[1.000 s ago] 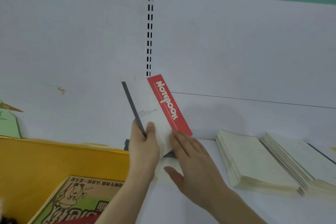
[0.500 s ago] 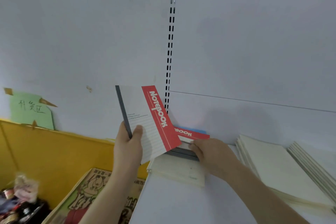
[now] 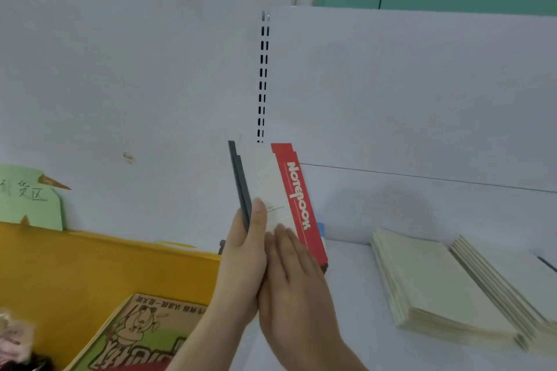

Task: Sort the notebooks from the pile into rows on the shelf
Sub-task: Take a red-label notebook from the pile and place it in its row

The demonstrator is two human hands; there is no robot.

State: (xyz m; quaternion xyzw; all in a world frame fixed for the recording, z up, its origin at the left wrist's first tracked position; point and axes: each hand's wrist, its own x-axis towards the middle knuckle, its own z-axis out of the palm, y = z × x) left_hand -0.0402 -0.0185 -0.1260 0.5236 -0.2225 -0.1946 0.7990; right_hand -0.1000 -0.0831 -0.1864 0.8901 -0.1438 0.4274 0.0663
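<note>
- The left hand (image 3: 241, 253) is closed around a small bunch of red-and-white notebooks (image 3: 277, 190), thumb on the front cover and fingers behind. The bunch is held upright above the left end of the shelf (image 3: 346, 295).
- The right hand (image 3: 294, 286) lies flat and open against the lower front of the same bunch, pressing but not gripping it.
- The notebooks' top edges are stepped, so they are not squared. With only one hand pinching near the bottom, I judge an inner notebook could slide out and fall.
- Left of the shelf sits a yellow bin (image 3: 90, 265); a dropped notebook could land there instead.
- Right of the held bunch, well apart, lie two fanned stacks of cream notebooks (image 3: 437, 286). A careless sweep along the shelf could knock them askew.
- Something blue (image 3: 321, 227) shows behind the bunch; what it is I cannot tell.
</note>
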